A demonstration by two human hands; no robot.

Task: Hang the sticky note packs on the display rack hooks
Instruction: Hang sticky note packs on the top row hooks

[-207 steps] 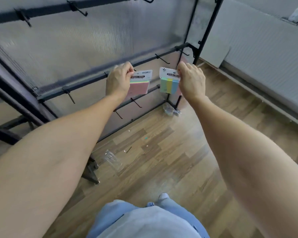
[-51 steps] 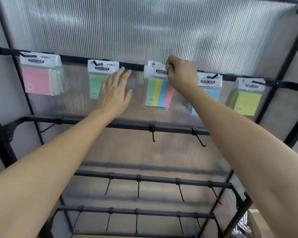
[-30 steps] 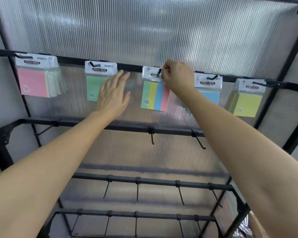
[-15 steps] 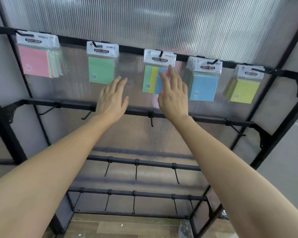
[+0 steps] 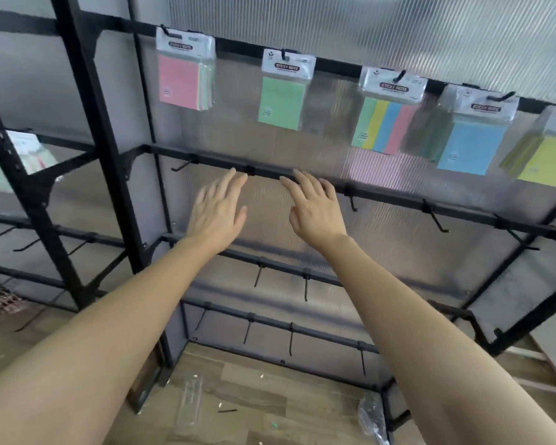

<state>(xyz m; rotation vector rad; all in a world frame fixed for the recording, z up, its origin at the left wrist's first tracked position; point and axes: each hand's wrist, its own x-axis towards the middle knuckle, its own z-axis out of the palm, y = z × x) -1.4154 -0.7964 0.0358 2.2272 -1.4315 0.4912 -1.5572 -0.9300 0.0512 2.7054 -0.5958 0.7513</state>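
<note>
Floor [image 5: 280, 383]: wood-look planks at the foot of the rack; clear plastic wrappers [image 5: 189, 404] and small scraps lie loose on it.
Left hand [image 5: 217, 210]: grip wide, fingers spread and straight, palm toward the rack; holds nothing; fingertips close to the second bar, contact cannot be told.
Right hand [image 5: 315, 208]: grip wide, fingers extended and slightly fanned; holds nothing; fingertips reach up to the second bar, contact cannot be told.
Hands, relation: side by side, apart, both below the top row of packs.
Display rack [image 5: 87, 130]: black metal frame with several horizontal bars, backed by a ribbed translucent panel.
Lower bars: hooks bare.
Second bar [image 5: 270, 173]: hooks bare along its visible length.
Top bar: carries five packs, each on its own hook, well apart from both hands.
Pink pack [image 5: 182, 80]: leftmost on the top bar; several packs appear layered behind it.
Green pack [image 5: 283, 101]: second from the left, hanging straight.
Striped pack [image 5: 385, 123]: middle hook; green, yellow, blue and pink strips.
Blue pack [image 5: 467, 146]: fourth from the left.
Yellow pack [image 5: 546, 162]: rightmost, partly cut by the frame edge.
Neighbouring rack section [image 5: 20, 155]: far left, pale packs seen dimly behind the frame; detail too blurred to tell.
</note>
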